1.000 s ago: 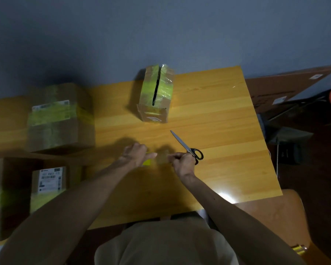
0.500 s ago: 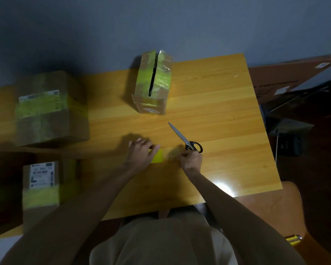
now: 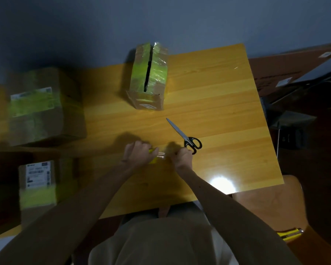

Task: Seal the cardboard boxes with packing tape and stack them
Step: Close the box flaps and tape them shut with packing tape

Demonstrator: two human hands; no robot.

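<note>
- Tabletop (image 3: 218, 104) of yellow wood fills most of the view, with a bright glare spot near its front right edge.
- Large cardboard box (image 3: 40, 108) sits at the left of the table, blurred, with a band of yellow-green tape and a white label across its top.
- Labelled box (image 3: 38, 184) stands at the lower left, nearer the person, also banded in yellow-green; whether it rests on the table or beside it I cannot tell.
- Small box (image 3: 149, 77) stands at the far edge, centre, wrapped in glossy yellow-green tape, its top flaps parted by a dark slit.
- Left hand (image 3: 138, 153) is over the near middle of the table, fingers curled round a yellow tape roll (image 3: 152, 156), which is mostly hidden.
- Right hand (image 3: 182, 157), just beside it, has its fingers bunched together, pinching the free end of a clear tape strip (image 3: 161, 154).
- Scissors (image 3: 185, 135) lie closed on the table, black handles just beyond the right knuckles, blades pointing toward the small box.
- Between the two hands, the tape strip spans the short gap and glints.
</note>
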